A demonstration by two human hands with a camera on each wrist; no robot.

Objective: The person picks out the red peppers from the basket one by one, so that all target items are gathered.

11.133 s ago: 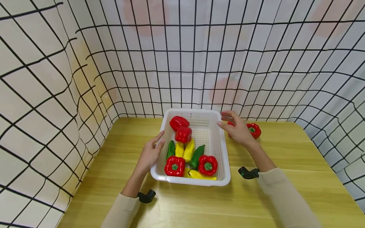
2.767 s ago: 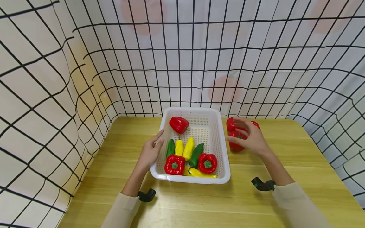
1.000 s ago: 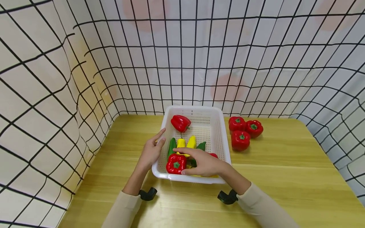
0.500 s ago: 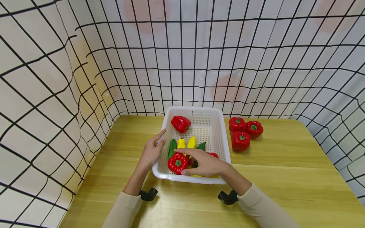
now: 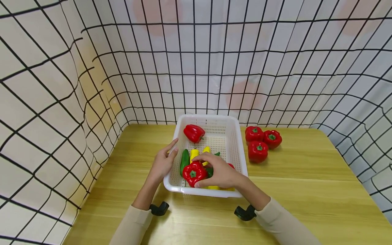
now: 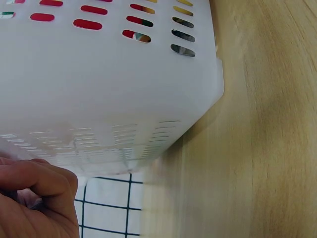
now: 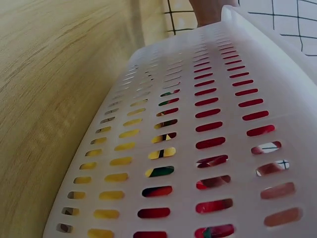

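In the head view my right hand (image 5: 218, 173) reaches into a white plastic basket (image 5: 243, 163), its thumb and fingers round the right side of a red bell pepper (image 5: 194, 173) near the front left. Under and beside that hand are yellow peppers (image 5: 194, 153), a green pepper (image 5: 209, 172) and part of another red bell pepper (image 5: 231, 165), mostly covered. Along the left wall lies a long green pepper (image 5: 184, 161). My left hand (image 5: 162, 165) holds the basket's left rim; the left wrist view shows its curled fingers (image 6: 44, 183) by the outer wall.
Three red bell peppers (image 5: 258, 151) stand grouped on the wooden table (image 5: 294, 197), right of the basket. A further red bell pepper (image 5: 194, 133) lies at the basket's back left. A black wire grid (image 5: 208, 75) fences the table's back and sides.
Earlier a second red bell pepper left the basket's back, and a third appeared on the table. The right hand then came over the basket; the gripped bell pepper has tilted and shifted slightly right.
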